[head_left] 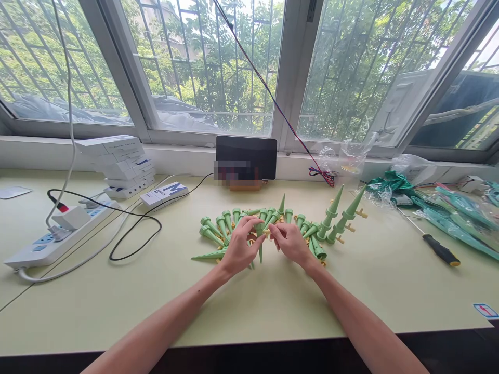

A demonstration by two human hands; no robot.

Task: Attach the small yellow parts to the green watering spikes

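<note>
My left hand (238, 248) is closed around a green plant watering spike (261, 253), its pointed tip facing down. At the spike's side my right hand (291, 243) pinches a small yellow valve (267, 234); the fingers hide part of it. Behind both hands lie several more green spikes (221, 224) with yellow valves, fanned out across the table. To the right of my right hand, two stacks of nested spikes (332, 212) stand with their points up. One long spike (208, 255) lies flat beside my left wrist.
A power strip (39, 253) with plugs and cables lies at left, near stacked white boxes (127, 161). A dark tablet (246, 153) stands on a wooden holder at the back. A screwdriver (440, 249) and green bagged parts (460, 210) lie at right.
</note>
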